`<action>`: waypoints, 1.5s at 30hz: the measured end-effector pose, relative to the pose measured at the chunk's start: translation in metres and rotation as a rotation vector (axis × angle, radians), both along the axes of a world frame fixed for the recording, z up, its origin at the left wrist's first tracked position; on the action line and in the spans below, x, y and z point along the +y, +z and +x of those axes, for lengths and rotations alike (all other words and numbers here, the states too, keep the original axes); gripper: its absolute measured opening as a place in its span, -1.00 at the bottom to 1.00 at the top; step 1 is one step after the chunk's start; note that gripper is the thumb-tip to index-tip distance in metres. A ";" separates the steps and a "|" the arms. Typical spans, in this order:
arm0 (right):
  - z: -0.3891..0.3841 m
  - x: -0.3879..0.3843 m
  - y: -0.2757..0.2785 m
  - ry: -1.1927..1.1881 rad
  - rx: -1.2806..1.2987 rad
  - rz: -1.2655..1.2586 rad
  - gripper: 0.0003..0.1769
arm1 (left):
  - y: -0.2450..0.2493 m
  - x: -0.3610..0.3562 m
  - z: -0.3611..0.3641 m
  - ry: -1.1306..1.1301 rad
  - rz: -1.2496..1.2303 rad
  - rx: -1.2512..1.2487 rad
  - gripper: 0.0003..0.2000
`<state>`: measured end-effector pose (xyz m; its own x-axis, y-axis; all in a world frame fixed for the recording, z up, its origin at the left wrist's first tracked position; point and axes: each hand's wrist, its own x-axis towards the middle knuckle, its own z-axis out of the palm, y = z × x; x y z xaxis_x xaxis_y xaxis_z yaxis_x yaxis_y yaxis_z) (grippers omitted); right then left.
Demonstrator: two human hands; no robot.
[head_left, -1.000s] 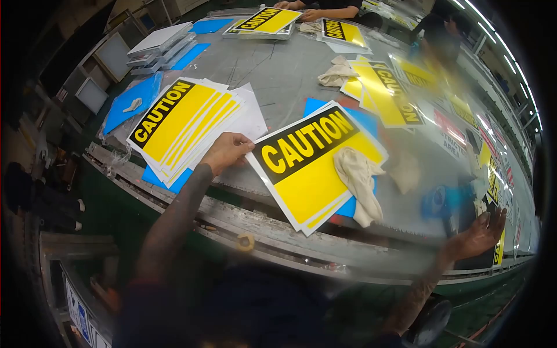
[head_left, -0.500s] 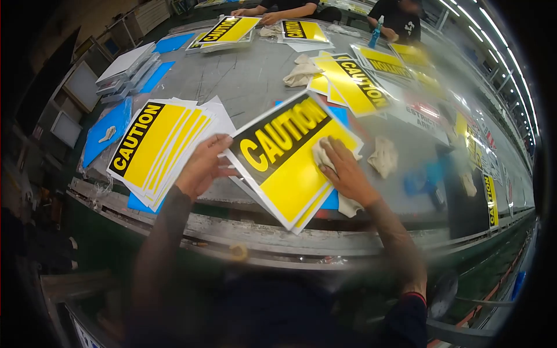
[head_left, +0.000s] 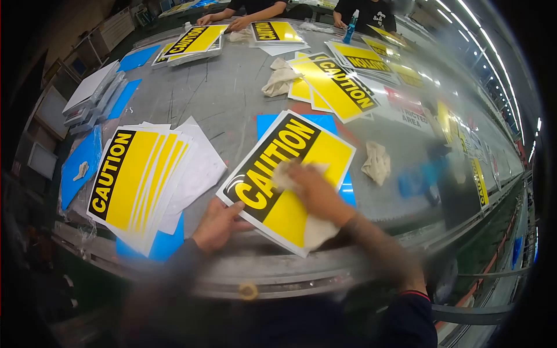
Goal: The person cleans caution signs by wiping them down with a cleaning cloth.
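Note:
A yellow and black CAUTION sign (head_left: 281,217) lies slanted in front of me, partly over a blue sheet (head_left: 268,123). My left hand (head_left: 221,225) grips its lower left corner, thumb on top and fingers underneath. My right hand (head_left: 319,194), blurred, presses a whitish cloth (head_left: 283,175) onto the sign, where the black band meets the yellow. Below that wrist, a second cloth (head_left: 320,232) shows beside the sign's lower edge. Left of my hands, a fanned stack of CAUTION signs (head_left: 125,180) overlaps white sheets (head_left: 200,168).
More CAUTION signs (head_left: 342,93) and a crumpled cloth (head_left: 279,78) lie farther back. Another cloth (head_left: 377,162) is at right. A spray bottle (head_left: 350,28) stands near the far side. A co-worker's hands (head_left: 239,23) rest by signs across the table.
The held sign has settled flatter over the blue sheet. My right hand has slid the cloth leftward from the yellow area to the lettering band. My left hand keeps hold of the sign.

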<state>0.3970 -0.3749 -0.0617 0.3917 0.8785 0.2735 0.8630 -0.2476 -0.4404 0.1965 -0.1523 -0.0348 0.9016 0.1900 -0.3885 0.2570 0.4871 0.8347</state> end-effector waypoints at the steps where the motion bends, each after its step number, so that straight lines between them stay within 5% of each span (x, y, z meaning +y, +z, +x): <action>1: 0.039 0.000 0.005 -0.076 -0.073 0.082 -0.44 | -0.002 0.001 0.000 -0.005 -0.021 -0.016 -0.57; 3: 0.088 0.005 0.000 -0.316 -0.391 0.076 -0.49 | -0.012 0.003 0.002 0.012 -0.024 0.025 -0.58; 5: 0.074 0.014 -0.002 -0.260 -0.083 0.053 -0.45 | -0.016 0.003 0.004 0.028 -0.046 0.068 -0.57; 8: -0.015 0.042 0.020 0.211 0.038 -0.093 -0.27 | -0.015 0.008 0.003 0.000 -0.045 0.086 -0.54; 11: 0.026 0.056 0.004 0.107 0.052 -0.097 -0.28 | -0.016 0.011 0.004 -0.007 -0.059 0.086 -0.51; 13: 0.087 0.068 0.015 -0.227 0.107 -0.046 -0.40 | -0.016 0.009 0.004 -0.013 -0.052 0.092 -0.51; 15: 0.134 0.075 -0.006 -0.244 -0.094 0.063 -0.48 | -0.018 0.007 0.004 0.017 -0.061 0.106 -0.51; 20: 0.053 0.085 0.018 0.226 -0.013 -0.076 -0.41 | -0.019 0.000 0.009 0.033 -0.147 0.052 -0.51; 21: 0.073 0.080 0.004 0.196 0.128 -0.018 -0.44 | -0.029 -0.002 0.012 0.076 -0.185 0.049 -0.49; 25: 0.238 0.080 -0.071 0.023 -0.172 0.085 -0.50 | -0.057 -0.013 0.025 0.101 -0.180 0.041 -0.53; 26: 0.225 0.098 -0.070 -0.052 0.191 0.162 -0.51 | -0.055 -0.012 0.027 0.131 -0.155 0.082 -0.56; 28: 0.035 0.118 0.074 -0.239 0.333 -0.214 -0.39 | -0.039 -0.006 0.019 0.188 -0.061 0.113 -0.43; 29: 0.077 0.107 0.002 0.068 -0.018 -0.135 -0.37 | -0.039 -0.006 0.023 0.176 -0.055 0.155 -0.34; 33: -0.055 0.099 0.039 0.386 0.257 -0.054 -0.40 | 0.001 0.007 -0.003 0.020 -0.204 0.037 -0.61; 36: -0.039 0.095 0.018 0.358 0.543 -0.081 -0.37 | -0.095 0.014 0.055 -0.185 -0.276 0.019 -0.54; 38: -0.045 0.107 0.023 0.477 0.421 -0.016 -0.23 | -0.185 0.023 0.087 -0.174 -0.016 -0.458 -0.54; 39: -0.049 0.107 0.024 0.500 0.355 0.005 -0.14 | -0.141 0.017 0.076 -0.177 -0.092 -0.324 -0.57; 41: -0.031 0.089 -0.021 0.383 0.107 -0.052 -0.41 | -0.088 0.006 0.036 -0.103 -0.328 -0.147 -0.61; 42: -0.044 0.094 0.009 0.437 0.112 -0.165 -0.33 | -0.073 0.010 0.018 -0.076 -0.425 -0.085 -0.63; 43: -0.044 0.091 0.001 0.467 -0.187 -0.263 -0.32 | -0.063 0.012 0.006 -0.065 -0.495 -0.037 -0.64; 45: -0.045 0.089 0.033 0.506 -0.113 -0.223 -0.26 | -0.035 0.020 -0.003 -0.028 -0.446 0.031 -0.51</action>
<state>0.3519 -0.2859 -0.0289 -0.1147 0.9905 0.0754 0.9370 0.1331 -0.3230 0.1931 -0.1326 -0.0695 0.8907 -0.0270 -0.4538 0.2970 0.7903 0.5360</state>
